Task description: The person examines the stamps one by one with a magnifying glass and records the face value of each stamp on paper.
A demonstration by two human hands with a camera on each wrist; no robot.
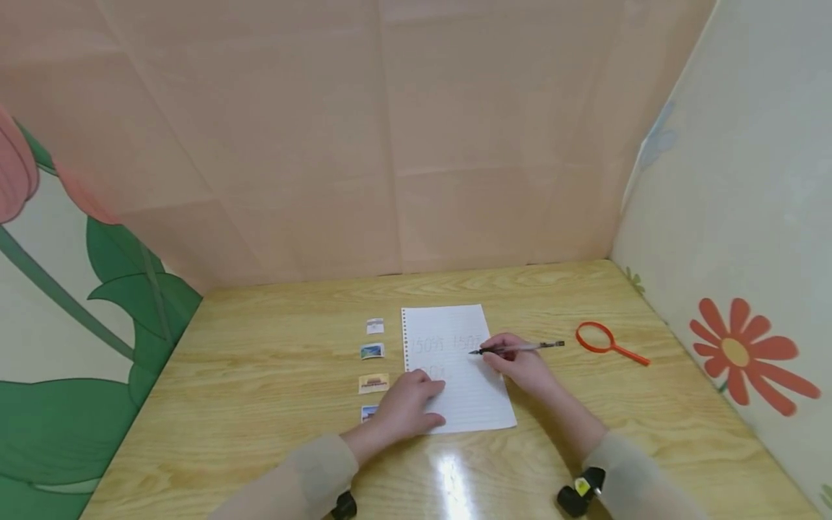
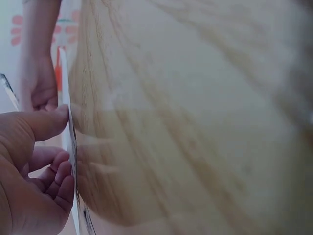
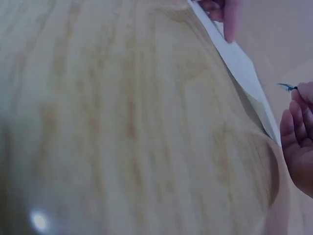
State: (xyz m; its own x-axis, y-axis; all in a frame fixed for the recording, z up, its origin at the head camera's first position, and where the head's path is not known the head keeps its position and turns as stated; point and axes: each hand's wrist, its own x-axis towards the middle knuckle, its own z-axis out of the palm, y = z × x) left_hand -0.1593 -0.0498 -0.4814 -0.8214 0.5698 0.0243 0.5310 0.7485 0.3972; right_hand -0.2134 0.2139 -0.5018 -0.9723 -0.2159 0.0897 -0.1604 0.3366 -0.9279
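A lined sheet of paper point(image 1: 464, 404) with punched holes down its left edge lies on the table, bearing faint handwritten figures. My left hand point(image 1: 408, 408) rests on its lower left part, fingers relaxed; the left wrist view shows this hand point(image 2: 34, 171) side-on at the paper. Over the sheet's right side, my right hand point(image 1: 523, 367) holds a pen point(image 1: 536, 347) between thumb and fingers. The nib points left, near the upper figures. In the right wrist view the pen tip point(image 3: 288, 87) stands out from the fingers, apart from the sheet point(image 3: 237, 61).
Left of the paper, several small stamp-like pictures form a column: a pale one point(image 1: 375, 326), a blue-green one point(image 1: 373, 352), a yellowish one point(image 1: 373, 383), and one partly behind my left hand point(image 1: 367, 412). A red magnifying glass point(image 1: 629, 354) lies to the right. Walls point(image 1: 390, 144) bound the wooden table.
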